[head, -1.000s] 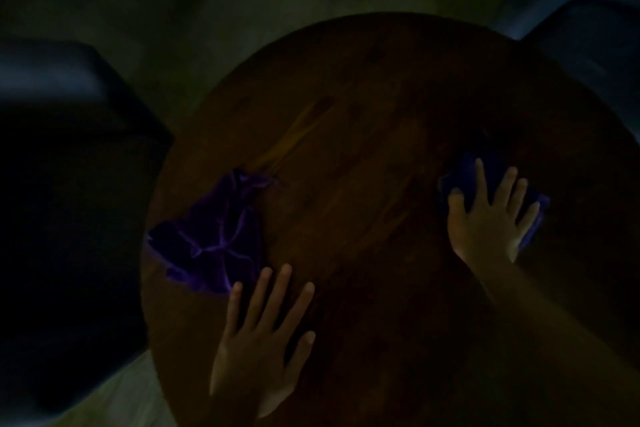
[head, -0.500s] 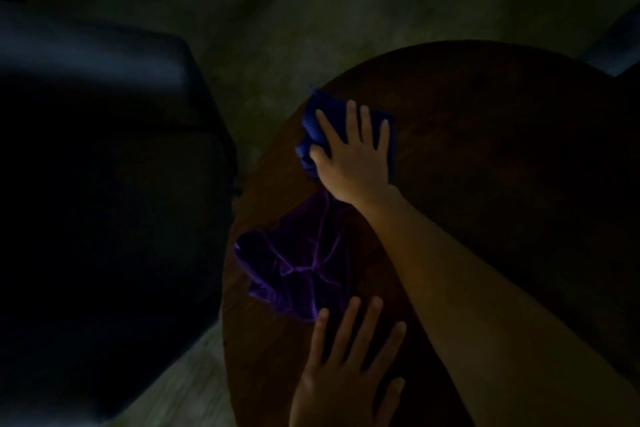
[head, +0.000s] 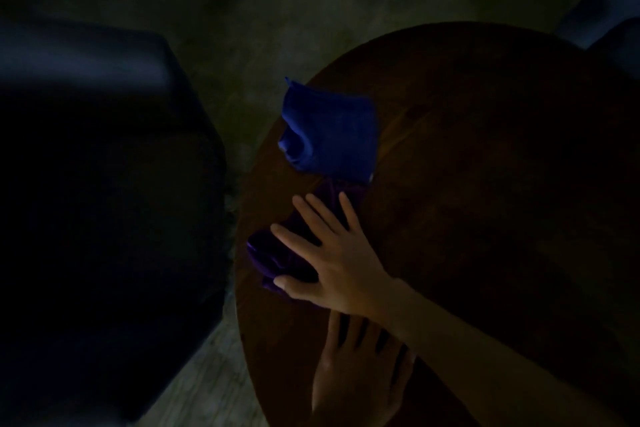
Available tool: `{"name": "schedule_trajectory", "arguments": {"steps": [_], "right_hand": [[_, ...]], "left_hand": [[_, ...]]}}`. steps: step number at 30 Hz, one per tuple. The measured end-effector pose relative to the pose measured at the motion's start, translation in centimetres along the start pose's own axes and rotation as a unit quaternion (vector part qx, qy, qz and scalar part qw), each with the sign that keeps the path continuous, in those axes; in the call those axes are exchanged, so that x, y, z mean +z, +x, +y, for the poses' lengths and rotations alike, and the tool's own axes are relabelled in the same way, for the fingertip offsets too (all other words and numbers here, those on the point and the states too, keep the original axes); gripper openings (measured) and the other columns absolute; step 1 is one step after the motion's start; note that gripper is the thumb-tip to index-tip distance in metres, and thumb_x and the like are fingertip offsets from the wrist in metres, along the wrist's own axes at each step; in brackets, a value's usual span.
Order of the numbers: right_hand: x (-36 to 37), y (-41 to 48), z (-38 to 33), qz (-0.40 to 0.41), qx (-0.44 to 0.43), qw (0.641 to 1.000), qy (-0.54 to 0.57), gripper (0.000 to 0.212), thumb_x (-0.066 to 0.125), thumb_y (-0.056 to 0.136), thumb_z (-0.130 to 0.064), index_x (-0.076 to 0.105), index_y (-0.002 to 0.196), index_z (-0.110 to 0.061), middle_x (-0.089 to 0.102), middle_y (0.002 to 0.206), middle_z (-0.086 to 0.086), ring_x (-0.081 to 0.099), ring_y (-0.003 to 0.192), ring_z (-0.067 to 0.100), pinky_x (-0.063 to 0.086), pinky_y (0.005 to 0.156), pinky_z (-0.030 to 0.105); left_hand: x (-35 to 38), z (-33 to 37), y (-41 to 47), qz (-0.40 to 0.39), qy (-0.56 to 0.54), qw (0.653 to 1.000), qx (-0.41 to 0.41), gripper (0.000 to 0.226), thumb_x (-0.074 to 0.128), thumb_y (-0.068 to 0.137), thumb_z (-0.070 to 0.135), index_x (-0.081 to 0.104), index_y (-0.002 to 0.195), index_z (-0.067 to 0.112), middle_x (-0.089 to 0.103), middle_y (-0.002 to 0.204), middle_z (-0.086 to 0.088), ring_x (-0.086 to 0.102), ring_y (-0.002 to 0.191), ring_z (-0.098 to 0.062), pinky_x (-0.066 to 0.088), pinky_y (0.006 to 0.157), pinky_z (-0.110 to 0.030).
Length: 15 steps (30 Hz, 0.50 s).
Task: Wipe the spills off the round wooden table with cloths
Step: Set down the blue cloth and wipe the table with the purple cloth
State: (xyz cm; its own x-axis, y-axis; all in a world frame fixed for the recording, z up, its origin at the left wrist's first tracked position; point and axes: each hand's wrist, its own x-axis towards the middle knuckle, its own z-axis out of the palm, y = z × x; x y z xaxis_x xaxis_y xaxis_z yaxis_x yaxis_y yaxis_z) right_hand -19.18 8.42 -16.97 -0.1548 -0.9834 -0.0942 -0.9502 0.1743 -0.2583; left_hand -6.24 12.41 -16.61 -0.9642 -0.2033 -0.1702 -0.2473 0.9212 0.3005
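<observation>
1. The right hand [head: 332,263] reaches across from the lower right and lies flat, fingers spread wide, on the crumpled purple cloth [head: 277,260]; it presses down on the fabric and does not grip it — a hold that looks suited to pushing the cloth across the wood.
2. The left hand [head: 360,367] rests palm down on the round dark wooden tabletop [head: 485,184], fingers open and holding nothing, partly under the right forearm; I judge it to be there as a brace while the other arm reaches.
3. The folded blue cloth [head: 329,135] lies free at the far left rim of the tabletop, with one corner past the edge over the floor [head: 277,10]; its near edge touches or just overlaps the purple cloth, though the dim light does not let me say which.
4. Both cloths sit close to the left rim; a sweep leftward could carry either one off the wood, and the blue one looks the more likely to fall.
5. To the right the tabletop is bare and broad, which leaves ample room for strokes in that direction; no spill can be made out in this darkness, so how much remains to wipe cannot be told.
6. A large dark blue seat [head: 104,184] stands just beside the left rim; a second dark shape shows at the upper right corner.
</observation>
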Motion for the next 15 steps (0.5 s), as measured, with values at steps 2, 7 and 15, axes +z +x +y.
{"name": "schedule_trajectory", "arguments": {"steps": [2,7,15], "right_hand": [[-0.4,0.1,0.6,0.012,-0.014,1.0,0.004,0.069,0.044,0.093,-0.072,0.037,0.154,-0.039,0.027,0.165,0.012,0.016,0.156,0.028,0.009,0.124,0.06],[-1.9,-2.7,3.9,0.011,-0.004,1.0,-0.025,0.058,0.035,0.103,-0.059,0.013,0.157,-0.051,0.012,0.169,0.016,0.01,0.157,0.031,0.002,0.125,0.058],[-6.7,-11.3,25.8,0.12,0.365,0.923,0.011,0.06,0.025,0.104,-0.058,0.042,0.153,-0.027,0.022,0.164,0.022,0.03,0.148,0.044,0.03,0.119,0.056]], "left_hand": [[0.0,-0.3,-0.8,0.014,-0.002,0.999,0.05,0.052,0.04,0.1,0.053,0.045,0.148,0.033,0.05,0.152,0.005,0.03,0.147,-0.023,0.019,0.117,-0.052],[0.0,-2.4,-3.5,0.151,-0.109,0.976,0.108,0.04,0.052,0.099,0.045,0.067,0.131,0.026,0.054,0.148,0.001,0.041,0.145,-0.017,0.031,0.118,-0.04],[-1.9,-3.4,4.1,-0.015,0.01,0.991,-0.134,0.066,0.021,0.1,0.065,0.009,0.16,0.039,0.006,0.17,-0.004,-0.001,0.154,-0.025,-0.006,0.121,-0.053]]}}
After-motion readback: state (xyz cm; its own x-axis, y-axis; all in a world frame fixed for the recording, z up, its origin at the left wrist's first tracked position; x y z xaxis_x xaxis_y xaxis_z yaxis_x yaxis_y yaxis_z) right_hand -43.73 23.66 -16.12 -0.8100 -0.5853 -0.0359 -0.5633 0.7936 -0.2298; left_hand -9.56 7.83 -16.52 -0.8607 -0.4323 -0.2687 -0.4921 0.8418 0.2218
